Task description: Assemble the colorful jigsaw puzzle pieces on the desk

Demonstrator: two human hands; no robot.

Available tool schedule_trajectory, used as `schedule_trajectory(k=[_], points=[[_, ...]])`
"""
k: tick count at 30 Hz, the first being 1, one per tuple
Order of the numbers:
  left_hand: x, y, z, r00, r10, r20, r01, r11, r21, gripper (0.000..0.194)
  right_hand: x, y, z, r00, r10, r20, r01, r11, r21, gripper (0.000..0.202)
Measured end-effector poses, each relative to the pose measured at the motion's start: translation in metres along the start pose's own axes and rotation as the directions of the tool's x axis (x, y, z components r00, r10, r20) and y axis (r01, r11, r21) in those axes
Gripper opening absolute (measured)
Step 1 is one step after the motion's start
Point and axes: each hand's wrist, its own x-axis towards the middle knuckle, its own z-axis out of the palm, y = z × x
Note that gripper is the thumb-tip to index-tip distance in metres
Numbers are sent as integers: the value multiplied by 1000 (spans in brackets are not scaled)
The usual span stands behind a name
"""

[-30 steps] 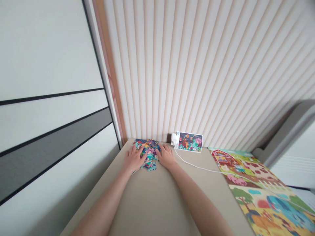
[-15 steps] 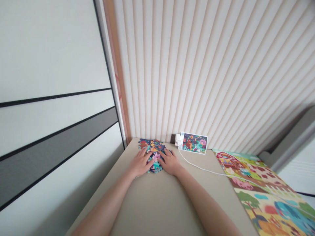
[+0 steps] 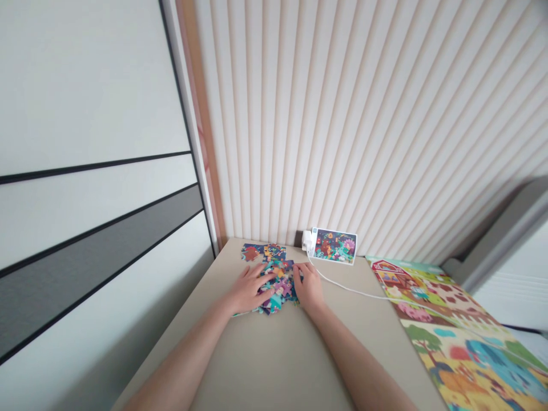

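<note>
A heap of loose jigsaw pieces (image 3: 280, 285), mostly purple, teal and dark blue, lies on the table between my hands. My left hand (image 3: 250, 288) rests on the heap's left side, palm down with its fingers spread. Against the heap's right edge, my right hand (image 3: 310, 286) is cupped, its fingers bent and slightly apart, with no piece visible in its grasp. Just behind the heap, a joined section of jigsaw (image 3: 253, 252) lies flat, showing a reddish-brown figure on dark blue. Some pieces under my left fingers are hidden.
A picture card (image 3: 335, 246) leans at the back beside a white charger (image 3: 307, 241). Its white cable (image 3: 355, 294) runs right across two colourful picture boards, one with a farm (image 3: 428, 291), one with an elephant (image 3: 483, 359). A pleated blind (image 3: 299, 114) borders the table's back.
My right hand has shifted right and its fingers have curled. My left hand has slid slightly lower, and more of the heap and the joined section now shows.
</note>
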Motion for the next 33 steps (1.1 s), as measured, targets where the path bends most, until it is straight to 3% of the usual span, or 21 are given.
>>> schedule_trajectory(k=[5, 8, 13, 16, 21, 25, 30, 33], points=[[-7, 27, -2, 985, 168, 30, -165, 983, -84, 53, 1, 6, 8, 994, -9, 111, 13, 999, -37, 35], [-4, 34, -5, 981, 196, -14, -196, 974, -114, 50, 1, 8, 12, 980, 5, 200, 8, 998, -63, 40], [15, 6, -5, 955, 63, -290, -79, 996, -46, 43, -1, 3, 7, 969, -43, 244, 65, 994, -85, 32], [28, -17, 3, 931, -50, -363, 41, 999, -32, 44, -2, -4, 2, 961, -107, 255, 122, 991, -47, 26], [34, -30, 13, 925, -84, -371, 81, 996, -25, 46, -2, -13, -3, 942, -179, 286, 182, 983, 16, 23], [30, -22, 7, 935, -49, -352, 48, 999, -11, 42, -1, -13, -3, 944, -176, 280, 177, 984, 25, 22], [24, -7, -6, 950, 118, -289, -107, 993, 53, 36, -3, -12, -2, 945, -180, 273, 176, 984, 39, 22], [26, -8, -5, 941, 81, -328, -66, 996, 55, 37, -3, -11, -1, 952, -171, 254, 156, 985, 78, 24]])
